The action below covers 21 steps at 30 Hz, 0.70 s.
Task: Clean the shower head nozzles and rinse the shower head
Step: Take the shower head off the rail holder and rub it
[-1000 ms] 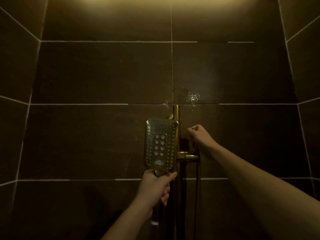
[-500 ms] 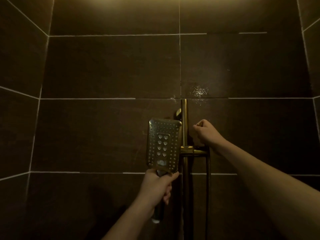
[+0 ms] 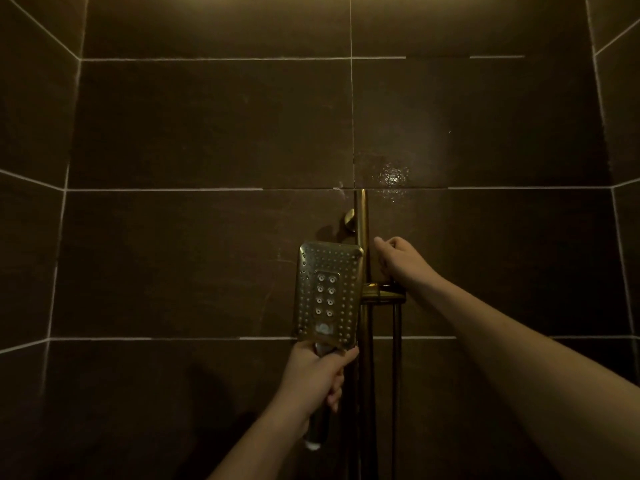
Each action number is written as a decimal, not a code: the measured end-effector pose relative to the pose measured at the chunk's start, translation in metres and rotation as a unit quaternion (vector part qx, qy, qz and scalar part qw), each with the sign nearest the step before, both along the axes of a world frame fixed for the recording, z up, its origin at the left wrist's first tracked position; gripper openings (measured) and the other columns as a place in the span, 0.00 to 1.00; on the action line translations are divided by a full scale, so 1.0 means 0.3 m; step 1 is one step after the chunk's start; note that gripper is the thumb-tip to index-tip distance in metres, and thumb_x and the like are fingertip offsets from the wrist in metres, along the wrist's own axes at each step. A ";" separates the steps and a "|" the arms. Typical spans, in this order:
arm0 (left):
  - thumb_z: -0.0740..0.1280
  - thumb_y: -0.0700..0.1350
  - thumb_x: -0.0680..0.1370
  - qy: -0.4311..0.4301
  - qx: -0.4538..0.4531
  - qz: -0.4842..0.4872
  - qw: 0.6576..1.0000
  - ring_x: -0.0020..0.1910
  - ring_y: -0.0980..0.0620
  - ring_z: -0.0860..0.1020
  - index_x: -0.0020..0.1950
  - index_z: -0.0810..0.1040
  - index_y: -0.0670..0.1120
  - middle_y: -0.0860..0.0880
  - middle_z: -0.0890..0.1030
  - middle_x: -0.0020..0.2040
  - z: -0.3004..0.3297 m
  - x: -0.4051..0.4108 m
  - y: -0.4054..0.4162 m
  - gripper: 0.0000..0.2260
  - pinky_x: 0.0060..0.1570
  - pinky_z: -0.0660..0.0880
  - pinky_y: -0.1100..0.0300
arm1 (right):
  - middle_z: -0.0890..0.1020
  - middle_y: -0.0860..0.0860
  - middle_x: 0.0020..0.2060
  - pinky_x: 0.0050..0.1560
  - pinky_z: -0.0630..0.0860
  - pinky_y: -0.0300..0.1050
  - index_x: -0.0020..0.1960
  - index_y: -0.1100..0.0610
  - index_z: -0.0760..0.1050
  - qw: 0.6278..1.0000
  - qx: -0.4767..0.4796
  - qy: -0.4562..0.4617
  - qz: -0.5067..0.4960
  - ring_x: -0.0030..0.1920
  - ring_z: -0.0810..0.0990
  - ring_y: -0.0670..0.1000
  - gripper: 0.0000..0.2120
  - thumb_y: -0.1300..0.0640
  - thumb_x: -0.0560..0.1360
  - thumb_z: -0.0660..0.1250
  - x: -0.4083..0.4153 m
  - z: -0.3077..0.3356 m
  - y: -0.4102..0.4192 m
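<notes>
Since a second ago my right hand (image 3: pixel 398 263) has slid in from the holder's outer side to sit just beside the rail, and the shower head has barely shifted.

Nearest: my left hand (image 3: pixel 320 379) is wrapped tight round the handle (image 3: pixel 318 431) of the shower head (image 3: pixel 327 294), thumb up at the neck. Handle end pokes out below the fist. Nozzle face points back at me, upright, left of the rail (image 3: pixel 362 230) and just touching or overlapping it from this angle.

Next back: right hand is loosely curled, fingers together, above the holder bracket (image 3: pixel 379 296). It's dim there, so I can't tell if it's pinching anything or only resting on the bracket. The hose (image 3: pixel 396 341) hangs down beside the rail.

Farthest: dark wall tiles (image 3: pixel 207 133), with a wet patch (image 3: pixel 393 174) glinting above the rail top.

My read: head is off the bracket, nozzles not yet worked. To do it well:
- keep the left grip firm near the neck so the face doesn't twist under pressure
- bring the right fingertips across to the face, rub row by row, including the bigger centre nozzles
- keep the hose slack, don't tug the bracket
- face tilted away from me before any water runs
</notes>
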<state>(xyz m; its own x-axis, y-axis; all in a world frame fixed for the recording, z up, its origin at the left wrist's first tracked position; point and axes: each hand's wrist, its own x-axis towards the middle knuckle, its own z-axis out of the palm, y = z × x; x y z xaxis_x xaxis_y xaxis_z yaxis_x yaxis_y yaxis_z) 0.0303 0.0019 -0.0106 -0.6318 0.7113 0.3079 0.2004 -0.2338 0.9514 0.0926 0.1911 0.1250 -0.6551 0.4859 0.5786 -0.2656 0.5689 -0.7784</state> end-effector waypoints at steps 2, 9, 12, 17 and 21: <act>0.72 0.43 0.78 -0.003 0.000 0.000 1.000 0.22 0.52 0.68 0.40 0.77 0.44 0.49 0.71 0.25 -0.005 -0.006 -0.001 0.09 0.24 0.68 0.59 | 0.77 0.51 0.40 0.41 0.73 0.46 0.52 0.56 0.73 1.000 0.004 -0.003 -0.007 0.39 0.75 0.49 0.16 0.43 0.80 0.58 -0.003 -0.006 -0.009; 0.74 0.45 0.76 -0.021 0.015 0.001 1.000 0.21 0.52 0.69 0.38 0.77 0.45 0.49 0.72 0.25 -0.068 -0.046 -0.009 0.10 0.24 0.69 0.59 | 0.82 0.53 0.43 0.41 0.76 0.45 0.51 0.56 0.75 0.999 -0.009 -0.001 -0.041 0.42 0.81 0.50 0.16 0.46 0.82 0.55 -0.021 -0.081 0.006; 0.74 0.45 0.76 -0.023 0.022 0.003 0.999 0.21 0.51 0.68 0.35 0.77 0.46 0.48 0.71 0.25 -0.097 -0.058 -0.002 0.12 0.24 0.68 0.59 | 0.81 0.54 0.43 0.46 0.75 0.49 0.47 0.56 0.76 0.998 0.002 -0.008 -0.069 0.44 0.80 0.52 0.16 0.49 0.82 0.55 -0.021 -0.123 0.028; 0.76 0.48 0.73 -0.013 0.032 0.006 0.999 0.20 0.51 0.68 0.27 0.77 0.51 0.48 0.71 0.24 -0.135 -0.059 0.009 0.16 0.24 0.68 0.59 | 0.81 0.56 0.45 0.44 0.73 0.46 0.48 0.58 0.77 0.997 0.028 -0.006 -0.076 0.44 0.79 0.52 0.18 0.51 0.83 0.52 -0.009 -0.191 0.033; 0.76 0.49 0.73 -0.019 0.021 -0.001 1.000 0.20 0.52 0.69 0.26 0.78 0.51 0.49 0.71 0.24 -0.155 -0.045 0.009 0.16 0.23 0.69 0.59 | 0.80 0.55 0.46 0.46 0.76 0.47 0.50 0.58 0.76 0.994 0.047 -0.002 -0.099 0.47 0.79 0.52 0.16 0.53 0.83 0.51 -0.002 -0.191 0.006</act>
<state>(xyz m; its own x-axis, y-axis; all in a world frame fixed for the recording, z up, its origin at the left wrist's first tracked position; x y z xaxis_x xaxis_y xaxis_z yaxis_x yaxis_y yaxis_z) 0.0170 0.0047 -0.0570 -0.6416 0.6999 0.3137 0.1637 -0.2746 0.9475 0.0920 0.1930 0.0677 -0.5544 0.5489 0.6255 -0.1387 0.6802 -0.7198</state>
